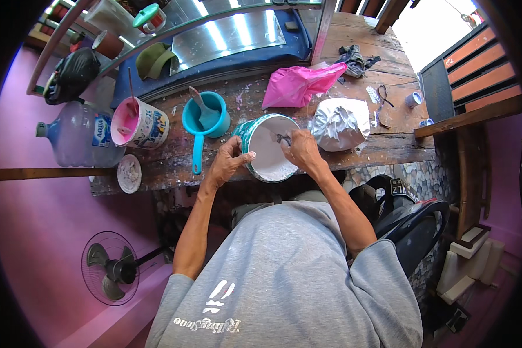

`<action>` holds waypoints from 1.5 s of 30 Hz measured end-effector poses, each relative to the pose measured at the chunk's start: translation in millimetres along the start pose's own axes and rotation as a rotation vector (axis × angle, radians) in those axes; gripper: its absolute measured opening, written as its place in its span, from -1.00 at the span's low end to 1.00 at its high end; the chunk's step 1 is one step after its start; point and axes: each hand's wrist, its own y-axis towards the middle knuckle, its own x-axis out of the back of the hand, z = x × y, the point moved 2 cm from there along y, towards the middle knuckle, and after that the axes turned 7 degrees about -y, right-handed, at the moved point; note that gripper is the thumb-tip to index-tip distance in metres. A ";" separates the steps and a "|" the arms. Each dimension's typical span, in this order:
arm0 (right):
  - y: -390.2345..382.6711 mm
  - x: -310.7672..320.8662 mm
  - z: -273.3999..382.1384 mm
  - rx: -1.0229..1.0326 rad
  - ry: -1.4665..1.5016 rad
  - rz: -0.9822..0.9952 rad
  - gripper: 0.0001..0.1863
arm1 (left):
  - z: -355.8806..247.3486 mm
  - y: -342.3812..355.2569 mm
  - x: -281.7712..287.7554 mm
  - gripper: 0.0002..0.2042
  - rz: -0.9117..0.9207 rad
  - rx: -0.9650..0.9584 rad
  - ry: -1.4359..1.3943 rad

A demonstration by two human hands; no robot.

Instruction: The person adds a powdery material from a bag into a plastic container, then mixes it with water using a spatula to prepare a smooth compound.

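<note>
At the table's near edge, a white-and-green bucket [245, 129] tips its mouth toward me, its inner wall coated with pale, whitish stuff. My left hand [228, 164] grips the left side of the rim, and white smears show on its thumb. Curled at the opposite side of the mouth, my right hand [303, 149] holds a small tool with a greyish end [283, 139] inside the bucket; its exact kind is hidden. Left of the bucket is a turquoise dipper [198, 145] with a flat-bladed tool [206, 116] leaning in it.
A pink-stained pail [151, 130], a large water jug [69, 136] and a whitish round lid [129, 174] stand left. Beyond the bucket lie a pink plastic bag [296, 86] and a silver bundle [341, 124]. A glass case [226, 40] is behind; a fan [113, 269] is lower left.
</note>
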 end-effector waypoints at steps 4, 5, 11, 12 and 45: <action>-13.4 -7.2 -0.3 0.051 -0.013 0.156 -0.81 | -2.1 1.8 -0.6 -0.79 -0.018 -0.027 -0.013; -14.2 -8.4 3.0 0.094 0.036 0.211 -0.80 | -3.2 1.5 -1.5 -0.79 -0.008 -0.044 -0.042; -6.4 0.5 4.6 -0.056 -0.083 0.086 -0.76 | -1.9 -2.4 -0.5 -0.79 -0.002 -0.063 -0.085; -9.4 -4.0 -3.6 -0.113 -0.188 0.116 -0.76 | 1.7 0.5 1.3 -0.79 -0.015 -0.080 -0.080; -6.9 -5.6 -8.2 0.015 -0.184 0.014 -0.76 | -15.8 6.7 1.1 -0.79 0.005 -0.022 -0.063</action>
